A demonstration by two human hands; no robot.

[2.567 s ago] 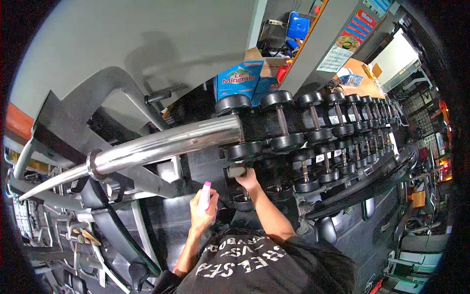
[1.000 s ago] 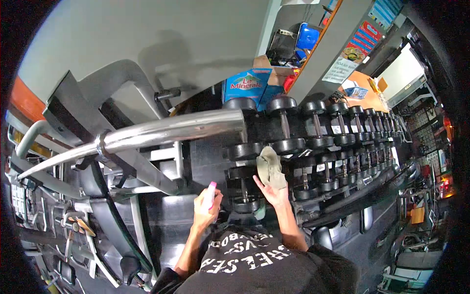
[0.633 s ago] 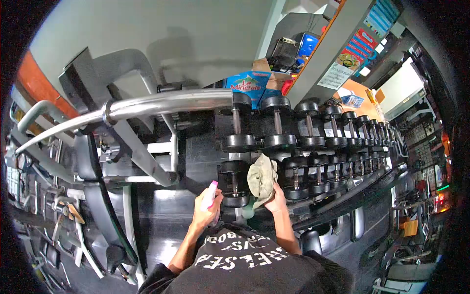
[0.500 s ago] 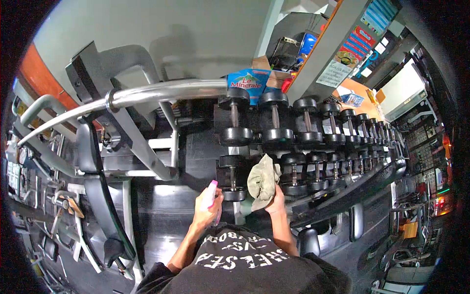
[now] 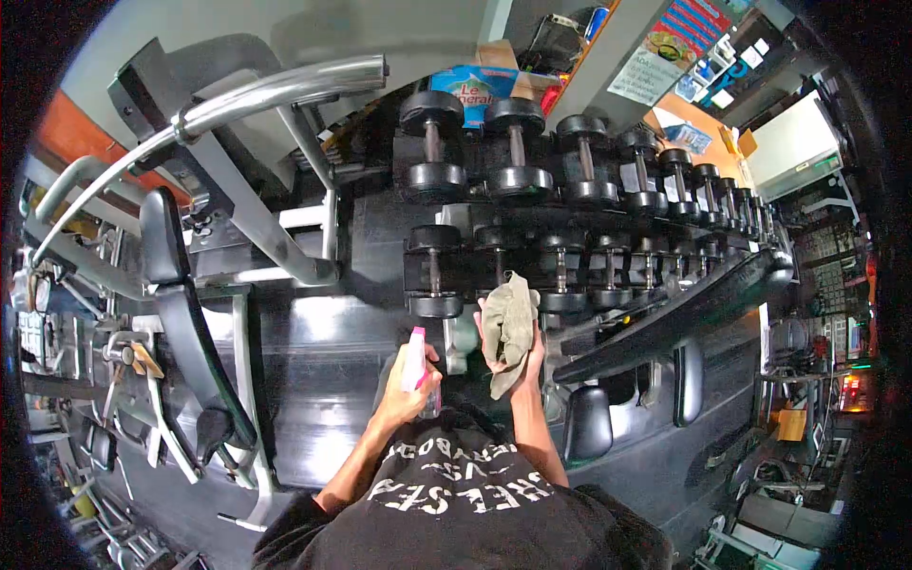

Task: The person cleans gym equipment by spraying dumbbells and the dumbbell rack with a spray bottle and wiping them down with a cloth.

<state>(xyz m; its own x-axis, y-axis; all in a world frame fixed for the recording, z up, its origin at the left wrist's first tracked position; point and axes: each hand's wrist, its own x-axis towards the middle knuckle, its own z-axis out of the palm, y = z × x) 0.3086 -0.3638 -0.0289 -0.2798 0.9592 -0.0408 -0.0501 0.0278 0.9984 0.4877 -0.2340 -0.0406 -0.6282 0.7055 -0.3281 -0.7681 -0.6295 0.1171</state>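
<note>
Left hand (image 5: 407, 389) clasping bottle (image 5: 414, 366), pink end (image 5: 418, 332) pointing away from torso (image 5: 456, 513), right hand (image 5: 531, 367) clasping cloth (image 5: 511, 328), long axis likewise

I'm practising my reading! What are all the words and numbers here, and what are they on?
"CHELSEA -VS-", then probably "EVERYBODY", partly curled away: upside down on the black cloth shirt.
"Le …inerale", first letter unclear: blue cardboard box.
"ADA…", rest blurred: white paper sign.
Too small or blurred: red-and-blue poster, blue-and-white packet.
No readable words or numbers: white-and-pink plastic bottle, black round-headed dumbbells.
</note>
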